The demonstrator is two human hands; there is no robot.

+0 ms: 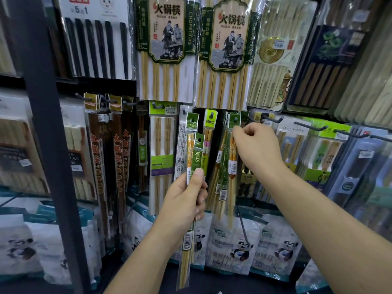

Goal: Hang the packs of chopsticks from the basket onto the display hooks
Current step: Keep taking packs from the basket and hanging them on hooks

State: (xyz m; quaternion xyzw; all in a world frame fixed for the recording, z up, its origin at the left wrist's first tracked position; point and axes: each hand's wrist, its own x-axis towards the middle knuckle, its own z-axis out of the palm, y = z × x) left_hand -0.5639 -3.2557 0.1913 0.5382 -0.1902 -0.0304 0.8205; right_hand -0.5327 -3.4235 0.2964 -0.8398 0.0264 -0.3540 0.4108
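My left hand (186, 198) grips a slim pack of chopsticks (196, 153) with a green header, held upright in front of the display. Behind it another green-topped pack (192, 124) hangs on a hook. My right hand (257, 145) is raised to the right, its fingertips pinched at the green header of a hanging pack of chopsticks (233, 120) that sits on a display hook. Several similar packs (222, 177) hang below that hook. The basket is out of sight.
Large bamboo chopstick packs (167, 49) hang above. Dark red packs (118, 155) hang at the left beside a black shelf post (46, 124). Bare hooks (273, 119) stick out at the right. Panda-printed bags (239, 247) stand along the bottom shelf.
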